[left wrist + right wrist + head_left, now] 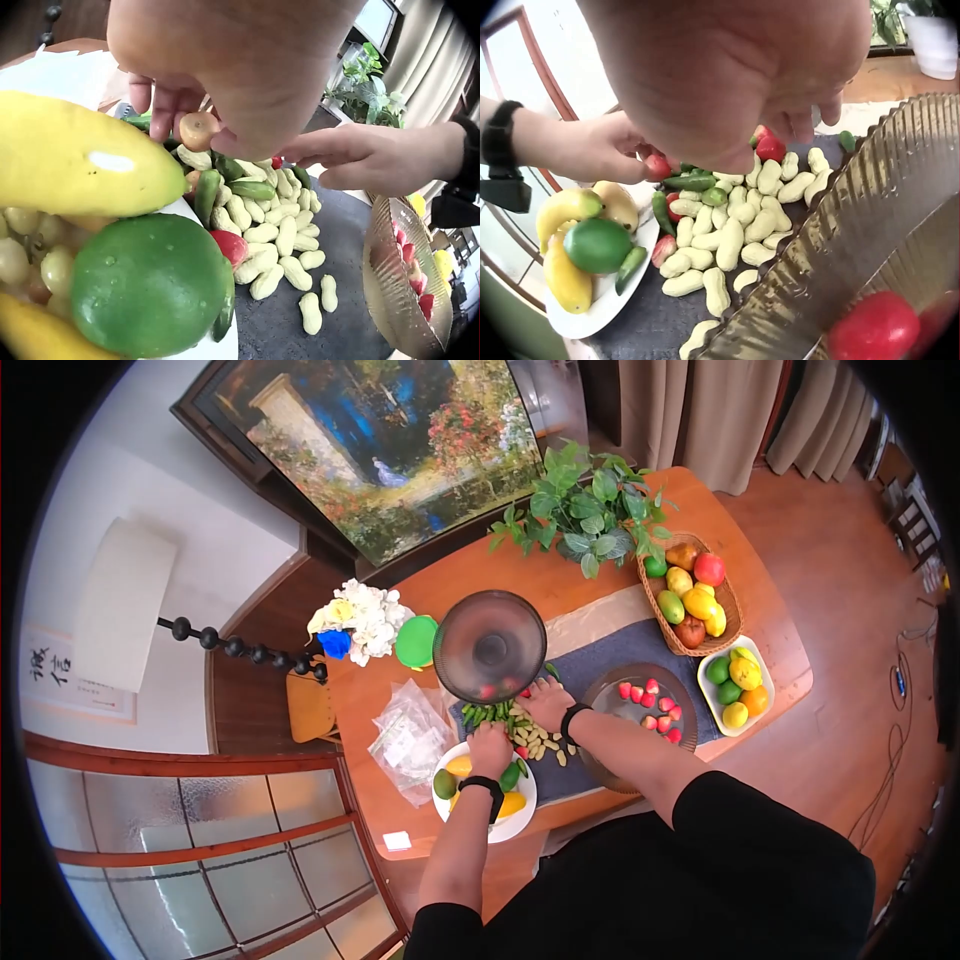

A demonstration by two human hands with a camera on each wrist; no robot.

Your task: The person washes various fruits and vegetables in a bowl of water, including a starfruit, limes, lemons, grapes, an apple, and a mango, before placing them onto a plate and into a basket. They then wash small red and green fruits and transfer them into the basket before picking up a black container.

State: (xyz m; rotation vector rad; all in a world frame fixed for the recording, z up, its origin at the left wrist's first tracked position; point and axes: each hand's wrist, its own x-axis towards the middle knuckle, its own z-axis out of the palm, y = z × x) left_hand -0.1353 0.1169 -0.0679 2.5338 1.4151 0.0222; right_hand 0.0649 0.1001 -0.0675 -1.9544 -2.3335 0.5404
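My left hand (pixel 490 750) pinches a small red fruit (pixel 658 166) between thumb and fingers, above a pile of green peppers (pixel 485 715) and peanuts (pixel 731 244). My right hand (pixel 548 705) reaches over the far side of that pile, its fingers fairly straight. Another small red fruit (pixel 771 148) shows just below those fingers, on the peanuts. More red fruit lies among the peanuts, one piece (pixel 229 247) near the white plate (pixel 520 822). Beyond the hands stands a dark translucent bowl (pixel 490 645). A ribbed glass plate (pixel 610 760) holds several red fruits.
Left of the pile lie clear plastic bags (pixel 410 745). The white plate bears a green mango (pixel 146 285) and yellow fruit. A fruit basket (pixel 735 625), a white tray (pixel 765 725) of fruit, a leafy plant (pixel 590 510) and white flowers (pixel 370 615) stand around the table.
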